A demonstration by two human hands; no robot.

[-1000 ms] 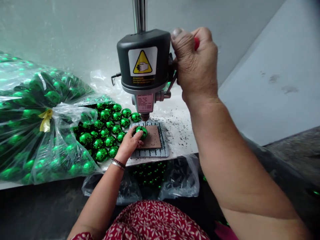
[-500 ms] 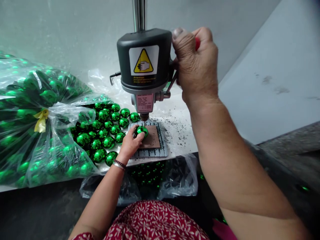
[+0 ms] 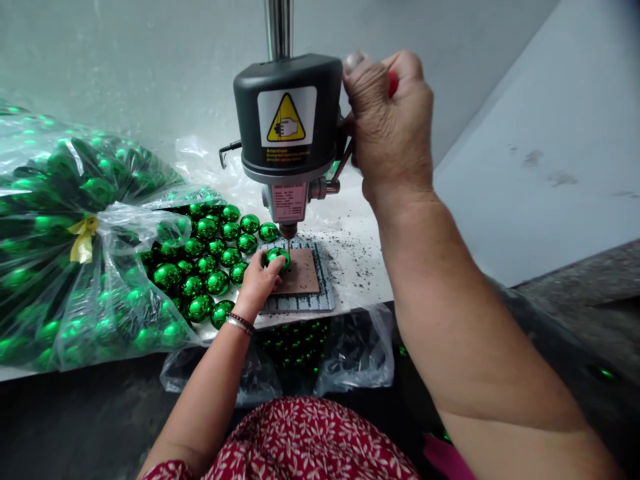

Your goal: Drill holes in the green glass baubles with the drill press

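Observation:
Between the thumb and fingers of my left hand [image 3: 260,281] is a shiny green ball [image 3: 278,257], held just left of the thin drill bit [image 3: 289,245]. Whether bit and ball touch, I cannot tell. Under them a brown square board [image 3: 303,273] lies on the grey slotted base plate [image 3: 325,300] of the drill press [image 3: 290,123]. Up at the machine's right side, my right hand [image 3: 393,123] is closed round the feed lever, whose red knob [image 3: 393,83] shows between thumb and fingers.
Loose green balls [image 3: 217,283] crowd the white table left of the base plate. Beyond them bulges a clear plastic bag [image 3: 125,327] of green balls, tied with yellow ribbon [image 3: 84,239]. Dark shavings [image 3: 355,260] litter the right side. An open plastic bag [image 3: 360,350] with balls hangs below the table edge.
My left hand has shifted slightly left with the green ball, away from directly under the drill bit. My right hand still grips the lever and has barely moved.

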